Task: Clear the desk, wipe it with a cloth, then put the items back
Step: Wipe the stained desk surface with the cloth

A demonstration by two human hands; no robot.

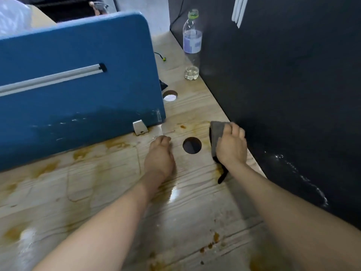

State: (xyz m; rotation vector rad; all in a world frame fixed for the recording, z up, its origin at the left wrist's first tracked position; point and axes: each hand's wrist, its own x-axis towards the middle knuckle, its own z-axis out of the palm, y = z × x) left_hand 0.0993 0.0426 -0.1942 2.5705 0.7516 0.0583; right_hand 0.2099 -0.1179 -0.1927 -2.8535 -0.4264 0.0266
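The light wood-grain desk (pixel 97 192) carries brown stains and wet patches. My right hand (pixel 231 145) grips a grey cloth (pixel 215 132) and presses it on the desk close to the dark right wall, just right of a round cable hole (pixel 192 145). A dark strap of the cloth hangs out below my wrist. My left hand (pixel 160 153) rests on the desk left of that hole, fingers curled under, holding nothing that I can see.
A blue divider panel (pixel 78 85) stands along the left back of the desk on a metal bracket (pixel 140 127). A clear plastic bottle (pixel 192 45) with little water stands far back by the black wall (pixel 283 85). A second cable hole (pixel 170 95) lies behind the divider's corner.
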